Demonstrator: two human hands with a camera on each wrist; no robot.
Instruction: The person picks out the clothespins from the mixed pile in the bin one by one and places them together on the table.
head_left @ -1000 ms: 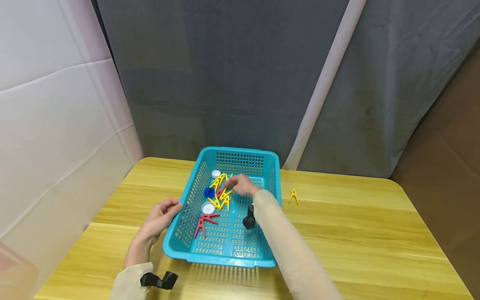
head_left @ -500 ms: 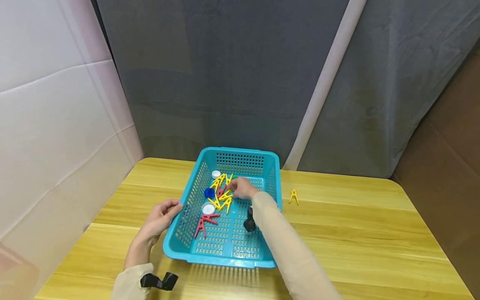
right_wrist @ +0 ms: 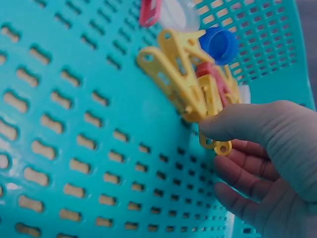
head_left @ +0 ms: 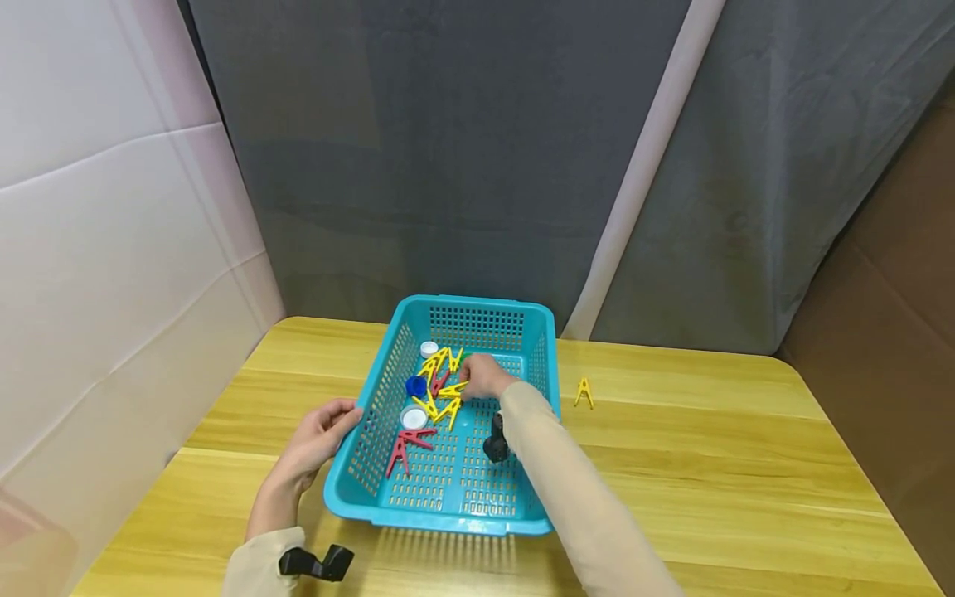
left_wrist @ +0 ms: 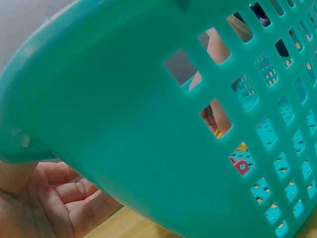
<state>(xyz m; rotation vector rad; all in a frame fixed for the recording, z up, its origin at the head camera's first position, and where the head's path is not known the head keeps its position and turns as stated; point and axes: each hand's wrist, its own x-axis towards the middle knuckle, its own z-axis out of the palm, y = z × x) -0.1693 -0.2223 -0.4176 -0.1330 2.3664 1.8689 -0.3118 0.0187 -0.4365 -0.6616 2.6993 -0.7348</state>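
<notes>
A turquoise plastic basket [head_left: 448, 521] stands on the table, with yellow and red clothespins lying mostly along its left side. My left hand [head_left: 313, 439] grips the basket's left rim, thumb on top and fingers beneath the rim's outside in the left wrist view. Down inside the basket, my right hand [head_left: 487, 377] is at the yellow pile. It pinches the end of a yellow clothespin [right_wrist: 212, 96] between thumb and fingers. Other yellow clothespins [right_wrist: 171, 74] and a red clothespin [right_wrist: 223, 89] lie against it. Two more red clothespins [head_left: 399, 452] rest nearer the front.
Also in the basket are a blue bottle cap [head_left: 415, 386], a white cap [head_left: 429, 349] and a clear-rimmed white lid [head_left: 414, 417]. Something green [head_left: 466, 356] shows behind the right hand. One yellow clothespin [head_left: 584, 392] lies on the wooden table [head_left: 709, 464] right of the basket.
My right hand has moved slightly right and toward me within the basket. Yellow clothespins beside it have shifted a little. The left hand keeps its grip on the rim.
</notes>
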